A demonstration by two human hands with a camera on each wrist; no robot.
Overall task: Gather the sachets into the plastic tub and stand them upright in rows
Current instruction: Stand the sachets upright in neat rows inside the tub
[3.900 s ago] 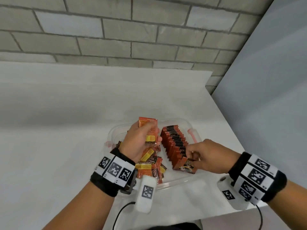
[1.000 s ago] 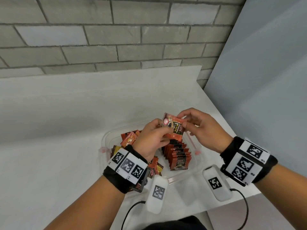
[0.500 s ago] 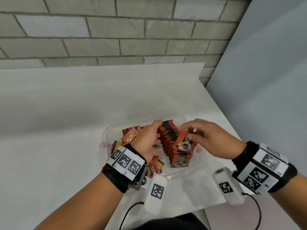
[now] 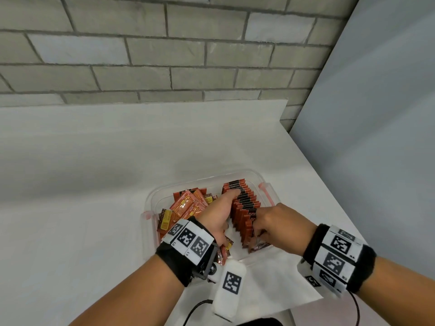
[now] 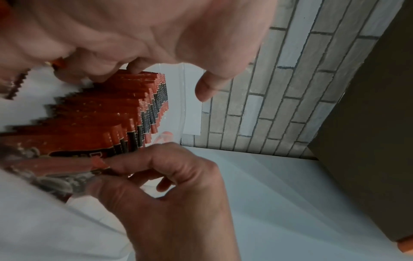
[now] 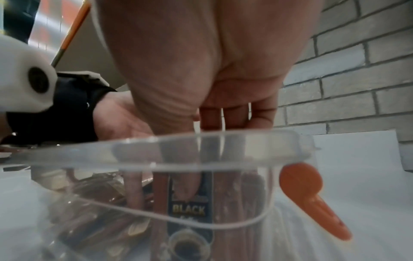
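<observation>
A clear plastic tub (image 4: 207,178) stands on the white table. A row of upright red-and-black sachets (image 4: 247,203) fills its right side, and loose sachets (image 4: 188,203) lie heaped on its left. My left hand (image 4: 219,215) reaches into the tub, its fingers stretched along the row's left flank and touching the tops. My right hand (image 4: 277,224) pinches one sachet (image 4: 257,245) at the near end of the row. In the left wrist view the row (image 5: 100,114) lies under my left hand (image 5: 156,35), while my right hand (image 5: 167,185) pinches the sachet (image 5: 67,166). Through the tub's wall (image 6: 201,141) the sachet (image 6: 190,211) reads "BLACK".
The tub has orange latches (image 4: 266,191) on its sides, one close by (image 6: 312,199). A grey brick wall (image 4: 164,55) runs behind the table and a grey panel (image 4: 376,137) closes off the right. The table's right edge (image 4: 329,196) runs just beside the tub.
A second ago both hands held one sachet above the tub. My right hand has brought it down to the row's near end, and my left hand has moved onto the row.
</observation>
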